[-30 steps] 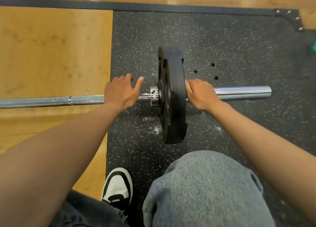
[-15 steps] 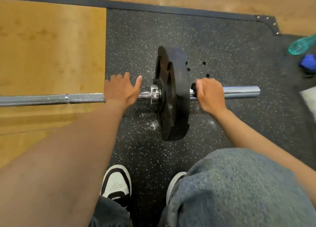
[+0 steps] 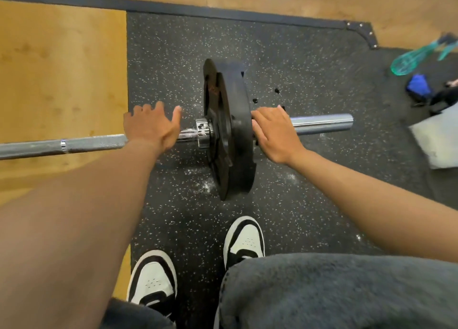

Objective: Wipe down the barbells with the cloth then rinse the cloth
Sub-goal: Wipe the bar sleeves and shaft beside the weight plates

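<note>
A steel barbell [image 3: 94, 144] lies across the floor with a black weight plate [image 3: 238, 130] standing on the speckled rubber mat [image 3: 309, 63]. My left hand [image 3: 151, 127] rests on the bar just left of the collar, with fingers spread and straight. On the chrome sleeve [image 3: 322, 124] right of the plate lies my right hand [image 3: 275, 132], its fingertips against the plate's face and its thumb over the far side. Neither hand holds a cloth. A pale grey-white cloth-like sheet [image 3: 438, 142] lies at the right edge.
A green spray bottle [image 3: 411, 59] and a crumpled blue item [image 3: 418, 85] lie on the mat at the far right. Wooden platform boards [image 3: 62, 75] lie under the bar's left part. My two black-and-white shoes [image 3: 244, 242] stand just in front of the plate.
My right hand has gone from gripping the sleeve to lying flat along it against the plate. The view has shifted, showing more of the right side and both shoes. My left hand has stayed put.
</note>
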`<move>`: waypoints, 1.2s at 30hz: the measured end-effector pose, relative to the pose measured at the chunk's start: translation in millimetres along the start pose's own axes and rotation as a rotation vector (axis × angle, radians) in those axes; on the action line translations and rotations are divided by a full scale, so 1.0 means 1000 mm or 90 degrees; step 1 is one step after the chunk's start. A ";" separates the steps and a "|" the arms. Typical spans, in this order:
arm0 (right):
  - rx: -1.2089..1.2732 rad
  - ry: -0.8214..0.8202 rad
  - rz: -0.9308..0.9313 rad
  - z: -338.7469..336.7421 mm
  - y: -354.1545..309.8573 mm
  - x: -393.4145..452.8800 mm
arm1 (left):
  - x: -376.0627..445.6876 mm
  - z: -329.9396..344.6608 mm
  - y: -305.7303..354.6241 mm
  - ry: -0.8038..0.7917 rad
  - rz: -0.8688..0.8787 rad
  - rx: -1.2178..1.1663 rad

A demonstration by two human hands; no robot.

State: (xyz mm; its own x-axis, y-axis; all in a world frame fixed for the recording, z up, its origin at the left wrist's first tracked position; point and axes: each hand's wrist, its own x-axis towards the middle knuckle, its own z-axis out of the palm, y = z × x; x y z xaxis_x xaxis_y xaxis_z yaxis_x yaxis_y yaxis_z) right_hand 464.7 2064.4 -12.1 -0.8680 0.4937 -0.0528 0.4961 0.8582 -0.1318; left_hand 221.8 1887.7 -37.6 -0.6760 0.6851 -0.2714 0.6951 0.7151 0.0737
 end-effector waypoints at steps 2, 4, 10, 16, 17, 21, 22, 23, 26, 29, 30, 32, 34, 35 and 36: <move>-0.021 -0.104 0.113 -0.021 0.010 0.024 | 0.005 -0.001 -0.001 0.023 0.006 -0.010; 0.044 -0.260 0.237 -0.034 0.014 0.055 | 0.010 -0.002 -0.001 0.034 0.016 -0.010; 0.331 -0.769 0.389 -0.025 0.011 0.134 | 0.025 0.000 -0.005 0.080 0.034 -0.046; 0.370 -0.886 0.390 -0.008 0.008 0.155 | 0.028 0.006 -0.006 0.129 0.042 -0.073; 0.379 -0.900 0.382 -0.008 0.006 0.154 | 0.027 0.007 -0.005 0.133 0.044 -0.074; 0.438 -0.896 0.377 -0.004 0.011 0.148 | 0.025 0.007 -0.006 0.133 0.049 -0.067; 0.425 -0.858 0.375 -0.003 0.015 0.148 | 0.025 0.007 -0.006 0.134 0.050 -0.073; 0.409 -0.819 0.364 -0.003 0.017 0.148 | 0.026 0.007 -0.007 0.138 0.049 -0.077; 0.426 -0.705 0.321 -0.008 0.021 0.146 | 0.026 0.006 -0.006 0.151 0.050 -0.080; 0.435 -0.717 0.269 -0.021 0.024 0.146 | 0.026 0.005 -0.004 0.165 0.054 -0.073; 0.438 -0.752 0.240 -0.024 0.027 0.149 | 0.025 0.005 -0.004 0.166 0.054 -0.075; 0.402 -0.815 0.182 -0.032 0.031 0.153 | 0.025 0.005 -0.004 0.172 0.052 -0.085; 0.358 -0.861 0.147 -0.035 0.033 0.155 | 0.026 0.005 -0.004 0.180 0.056 -0.086; 0.326 -0.875 0.134 -0.037 0.030 0.154 | 0.027 0.005 -0.003 0.182 0.058 -0.088; 0.288 -0.884 0.121 -0.035 0.028 0.156 | 0.027 0.005 -0.003 0.185 0.060 -0.091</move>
State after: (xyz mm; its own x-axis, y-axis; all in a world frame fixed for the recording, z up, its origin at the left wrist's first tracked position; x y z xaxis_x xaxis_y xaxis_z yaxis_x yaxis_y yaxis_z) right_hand 344.3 2170.2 10.2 -0.2444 -0.1608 -0.9563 0.7809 0.5520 -0.2924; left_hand 202.7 1903.9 -50.1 -0.6661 0.7454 0.0260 0.7305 0.6449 0.2246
